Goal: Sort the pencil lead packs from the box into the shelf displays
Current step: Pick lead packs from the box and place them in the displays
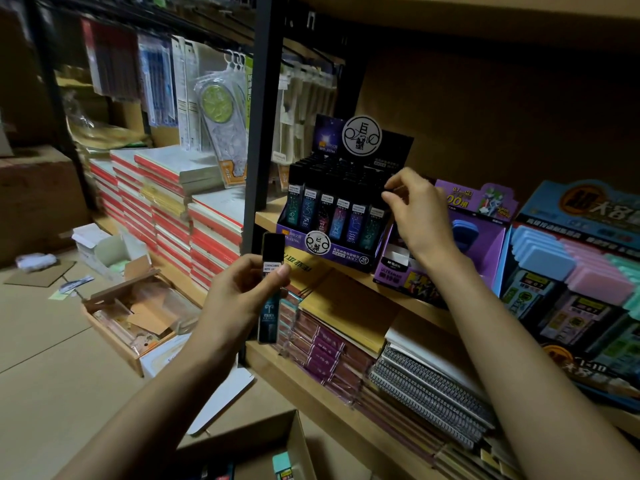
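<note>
Black plastic lead pack (271, 317), 1 of them, sits upright in the left hand (242, 289), thumb and fingers curled round its middle, near the shelf post (256, 133). The right hand (415, 209) pinches another lead pack's top at the right edge of the display (346, 252). Light, stiff, slick case, prob. brittle leads inside; grip flat sides mid-length, w/o squeezing.

Dim storeroom, low warm light. Tan floor (52, 375) with seams. Wood shelf (311, 386) unit on the right with a brown back panel (485, 116); top board (450, 15) overhead. Black post (258, 133) at the unit's left edge. Left of the post: book stacks (156, 209) with red edges, hanging packets (156, 74) above. Floor clutter: open tray (114, 327) of card scraps, white carton (104, 251), flat card piece (41, 275). Big brown carton (34, 195) far left.
</note>
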Motion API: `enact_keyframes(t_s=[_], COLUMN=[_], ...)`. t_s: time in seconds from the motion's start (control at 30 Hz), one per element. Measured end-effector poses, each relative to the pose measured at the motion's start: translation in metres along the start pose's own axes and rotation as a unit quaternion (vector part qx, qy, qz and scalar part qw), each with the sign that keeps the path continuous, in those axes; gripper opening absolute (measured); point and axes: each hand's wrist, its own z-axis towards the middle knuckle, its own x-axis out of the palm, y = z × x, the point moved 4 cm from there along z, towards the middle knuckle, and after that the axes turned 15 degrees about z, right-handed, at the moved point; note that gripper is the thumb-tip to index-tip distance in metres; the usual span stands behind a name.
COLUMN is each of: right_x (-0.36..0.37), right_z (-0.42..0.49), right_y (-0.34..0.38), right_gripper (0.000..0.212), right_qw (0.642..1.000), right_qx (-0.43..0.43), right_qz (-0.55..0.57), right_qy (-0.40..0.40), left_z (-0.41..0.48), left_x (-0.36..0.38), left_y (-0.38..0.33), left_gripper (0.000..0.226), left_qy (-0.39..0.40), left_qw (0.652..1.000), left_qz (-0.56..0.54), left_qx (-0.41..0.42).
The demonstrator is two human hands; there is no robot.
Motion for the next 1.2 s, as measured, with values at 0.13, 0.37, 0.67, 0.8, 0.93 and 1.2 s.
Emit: enact_keyframes(t_s=[0.13, 0.37, 0.67, 0.8, 0.93, 1.2], right_x=[0.003, 0.004, 0.057, 0.052, 0.041, 0.081], right_z=[0.005, -0.001, -0.049, -0.029, 0.007, 0.032], right_y=[-0.003, 0.014, 0.069, 0.062, 0.049, 0.031], right_gripper=[0.016, 0.029, 0.011, 0.009, 0.010, 0.008], right_qw=[0.998, 0.995, 0.916, 0.913, 0.915, 0.944], right_qx=[0.016, 0.011, 0.119, 0.132, 0.106, 0.050], right_qz=[-0.058, -0.096, 0.304, 0.344, 0.384, 0.324], right_qy=[0.015, 0.028, 0.235, 0.175, 0.065, 0.033], left_z=[0.002, 0.002, 0.040, 0.063, 0.095, 0.123], left_x=[0.001, 0.006, -0.003, -0.006, -0.018, -0.004], left_y=[0.004, 0.001, -0.030, -0.035, -0.013, 0.046], left_gripper=[0.035, 0.032, 0.027, 0.039, 0.043, 0.061], left_qy=[-0.002, 0.011, 0.087, 0.109, 0.041, 0.050], left_qw=[1.000, 1.000, 0.989, 0.979, 0.975, 0.978], left_qz=[-0.001, 0.006, 0.082, 0.132, 0.199, 0.196], left_qx=[-0.002, 0.010, 0.090, 0.115, 0.087, 0.058])
